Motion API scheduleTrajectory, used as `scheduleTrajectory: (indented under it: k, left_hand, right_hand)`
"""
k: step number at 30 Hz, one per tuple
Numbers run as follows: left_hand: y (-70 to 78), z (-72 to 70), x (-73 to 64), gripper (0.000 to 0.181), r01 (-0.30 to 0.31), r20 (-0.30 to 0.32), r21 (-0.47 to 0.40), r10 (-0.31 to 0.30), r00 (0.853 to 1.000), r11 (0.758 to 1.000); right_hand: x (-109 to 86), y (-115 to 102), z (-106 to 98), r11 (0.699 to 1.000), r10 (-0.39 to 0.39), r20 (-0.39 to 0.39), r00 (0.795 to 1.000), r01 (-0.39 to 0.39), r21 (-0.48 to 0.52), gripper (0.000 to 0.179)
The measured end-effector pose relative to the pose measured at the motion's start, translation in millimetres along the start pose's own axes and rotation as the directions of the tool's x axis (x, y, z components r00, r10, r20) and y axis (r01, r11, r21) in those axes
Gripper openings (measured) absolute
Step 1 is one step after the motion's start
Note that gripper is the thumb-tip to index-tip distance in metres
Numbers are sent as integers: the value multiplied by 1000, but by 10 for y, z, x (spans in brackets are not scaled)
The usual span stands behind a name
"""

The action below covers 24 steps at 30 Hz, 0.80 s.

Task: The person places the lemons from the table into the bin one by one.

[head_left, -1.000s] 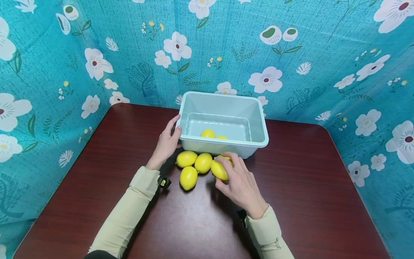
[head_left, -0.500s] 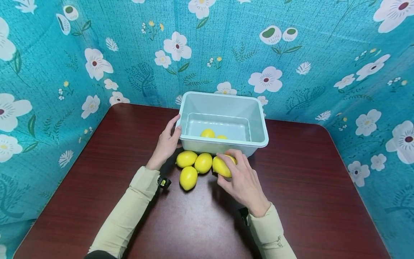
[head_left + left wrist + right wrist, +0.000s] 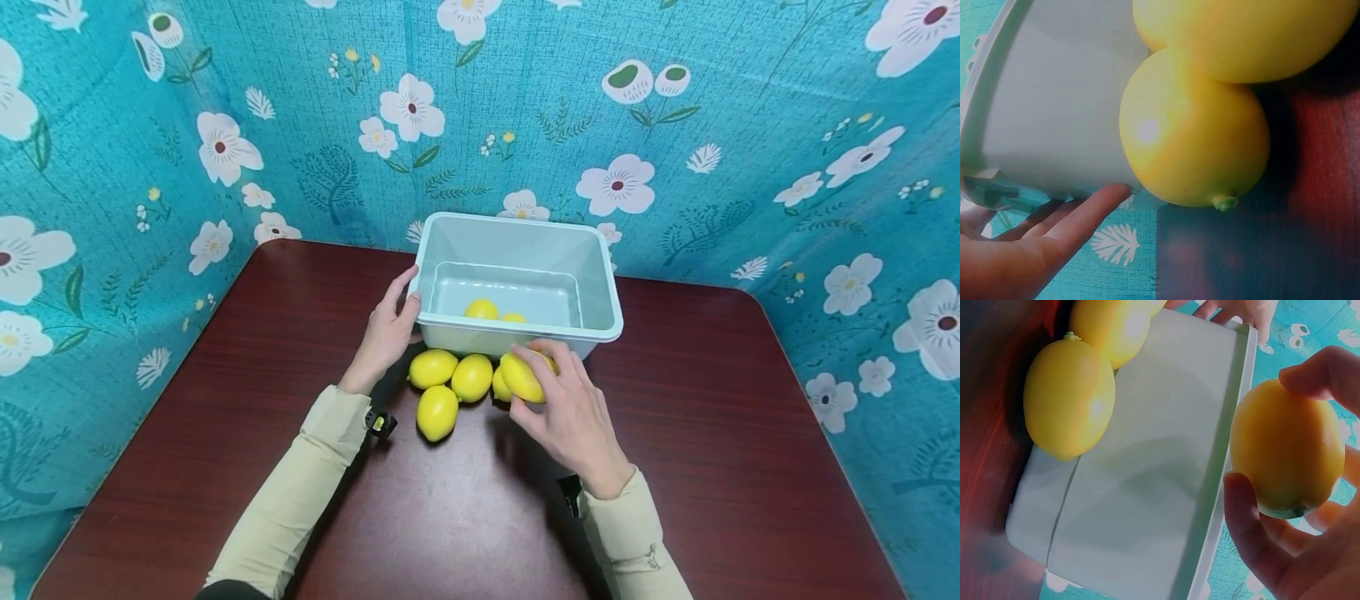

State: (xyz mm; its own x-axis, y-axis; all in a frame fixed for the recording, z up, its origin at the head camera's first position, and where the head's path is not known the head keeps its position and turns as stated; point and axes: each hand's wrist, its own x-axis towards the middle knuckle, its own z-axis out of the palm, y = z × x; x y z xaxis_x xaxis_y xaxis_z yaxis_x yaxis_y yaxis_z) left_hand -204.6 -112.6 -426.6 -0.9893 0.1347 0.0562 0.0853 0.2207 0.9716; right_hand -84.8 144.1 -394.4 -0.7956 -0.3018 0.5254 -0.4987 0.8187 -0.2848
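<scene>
My right hand (image 3: 573,412) holds a yellow lemon (image 3: 522,379) between thumb and fingers, in front of the pale blue plastic bin (image 3: 517,337). In the right wrist view the held lemon (image 3: 1288,447) appears beside the bin's rim, above another lemon (image 3: 1069,400) on the table. My left hand (image 3: 386,333) rests on the bin's left end, its fairly straight fingers against the outside near the rim. The left wrist view shows these fingers (image 3: 1085,215) along the bin wall, near a lemon (image 3: 1194,137).
Several lemons (image 3: 437,412) lie bunched on the dark red-brown table (image 3: 712,433) along the bin's front. Inside the bin, two lemons (image 3: 482,309) show above the front rim. A blue flowered cloth (image 3: 525,108) hangs behind the table and along its sides.
My right hand has lifted its lemon and moved it slightly right and toward the bin, uncovering part of another lemon on the table. The left hand and the bin have stayed put.
</scene>
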Motion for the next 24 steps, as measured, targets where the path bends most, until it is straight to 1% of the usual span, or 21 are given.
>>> scheduleTrajectory:
  k: [9,12,24]
  left_hand:
    - [0,3,3,50,2,0,6,-2,1000,1000]
    - [1,2,2,50,8,-3,11,-8,1000,1000]
    - [-6,-1,9,50,0,-7,25,1,1000,1000]
  right_hand:
    - [29,34,-43,1000,8,-44,999,-7,23,54]
    - [39,39,-52,1000,11,-50,999,-10,26,53]
    - [108,59,-105,1000,14,-66,998,-13,22,52]
